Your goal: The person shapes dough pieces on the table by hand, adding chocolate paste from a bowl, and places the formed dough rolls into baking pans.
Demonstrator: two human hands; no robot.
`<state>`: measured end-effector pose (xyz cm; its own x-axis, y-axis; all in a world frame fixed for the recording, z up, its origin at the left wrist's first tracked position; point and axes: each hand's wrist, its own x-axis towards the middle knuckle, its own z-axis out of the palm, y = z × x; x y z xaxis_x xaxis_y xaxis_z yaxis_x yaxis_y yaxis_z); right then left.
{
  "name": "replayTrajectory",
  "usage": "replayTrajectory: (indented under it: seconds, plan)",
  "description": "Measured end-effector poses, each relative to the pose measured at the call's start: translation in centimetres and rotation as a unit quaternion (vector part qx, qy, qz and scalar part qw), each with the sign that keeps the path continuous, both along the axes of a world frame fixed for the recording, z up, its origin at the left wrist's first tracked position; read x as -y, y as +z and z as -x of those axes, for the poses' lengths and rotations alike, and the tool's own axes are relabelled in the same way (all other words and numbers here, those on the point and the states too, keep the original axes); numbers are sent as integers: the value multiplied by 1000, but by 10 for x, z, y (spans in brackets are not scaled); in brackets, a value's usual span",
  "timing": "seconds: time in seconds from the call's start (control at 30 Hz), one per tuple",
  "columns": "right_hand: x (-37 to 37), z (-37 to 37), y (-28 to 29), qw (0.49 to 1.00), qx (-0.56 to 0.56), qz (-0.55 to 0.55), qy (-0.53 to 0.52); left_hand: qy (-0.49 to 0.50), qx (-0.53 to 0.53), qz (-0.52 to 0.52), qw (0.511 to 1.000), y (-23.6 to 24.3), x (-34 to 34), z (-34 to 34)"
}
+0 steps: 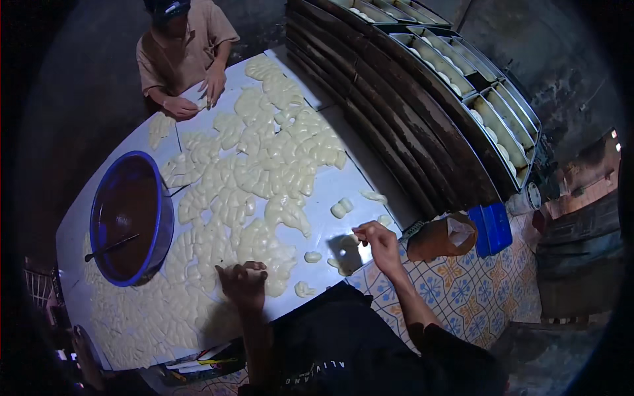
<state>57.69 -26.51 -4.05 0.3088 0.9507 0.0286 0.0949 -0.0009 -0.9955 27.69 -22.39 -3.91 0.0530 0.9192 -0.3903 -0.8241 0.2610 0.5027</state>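
Many flattened, pale dough pieces (pixel 234 171) cover much of the white table (pixel 105 317). My left hand (pixel 244 284) is low over the dough at the near side, its fingers bent and apart, partly in shadow. Near the right edge, my right hand (pixel 373 241) has its fingers curled together; whatever may be between the fingertips is hidden. Around it lie small loose lumps, including a rounded piece (pixel 313 257) between my hands and another (pixel 341 207) farther back. A blue-rimmed tub (pixel 132 218) of brown contents, with a dark handled utensil in it, stands at the left.
Across the table a person (pixel 178 53) works dough with both hands. Stacked dark trays (pixel 389 119) rise along the right side, topped by metal pans (pixel 449 66) of pale pieces. A brown sack (pixel 436 241) and blue crates (pixel 489 228) stand on the tiled floor at the right.
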Motion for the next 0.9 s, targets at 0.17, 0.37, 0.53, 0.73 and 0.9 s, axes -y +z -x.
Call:
replayTrajectory:
  seconds: [0.17, 0.37, 0.53, 0.73, 0.9]
  plan:
    - [-18, 45, -53, 945, 285, -43, 156, -82, -190, -125, 970, -30, 12, 32]
    - [-24, 94, -54, 946, 206, 89, 236, -38, 208, -107, 972, -69, 40, 32]
    - [-35, 53, -28, 903, -225, 199, 306, 22, 257, -50, 965, -62, 53, 45]
    - [-23, 64, -50, 933, 353, -13, 73, -39, -24, -46, 998, -41, 46, 45]
    - [-18, 79, -31, 922, 371, 19, 106, 6, 188, 3, 982, -62, 44, 57]
